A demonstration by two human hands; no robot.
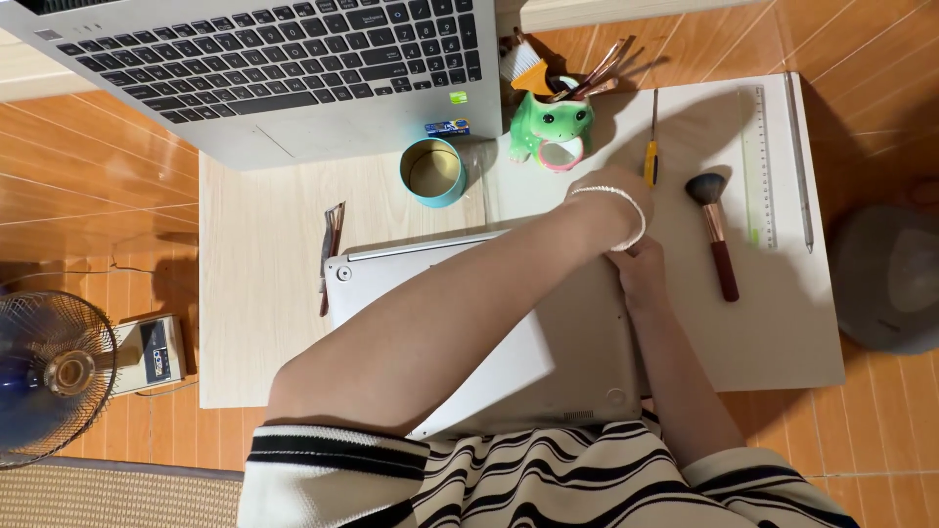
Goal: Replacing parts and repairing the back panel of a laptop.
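From the head camera we look straight down on a low pale table (254, 323) standing on an orange wooden floor. An overturned silver laptop (587, 342) lies on it with its underside up, partly hanging over the near edge toward our lap. Our left hand (611, 200) reaches across it, a white beaded bracelet (626, 210) on the wrist, and rests just beside the yellow-handled screwdriver (651, 147). We cannot tell whether those fingers have closed on the handle or only touch it. Our right hand (641, 272) sits at the laptop's far right corner with fingers curled on the edge; we judge it to be holding the case, though the grip itself is hidden.

Around them we see a makeup brush (717, 235), a clear ruler (755, 166), a thin pen (797, 156), a green frog-shaped holder (551, 122) with brushes, a teal tin (431, 171), a second, open laptop (284, 68) at the far edge, and a small fan (54, 372) on the floor.

The risks as we judge them: the overhanging laptop could slide off if the right hand lets go, and the crossed left forearm could knock the frog holder or roll the screwdriver away.
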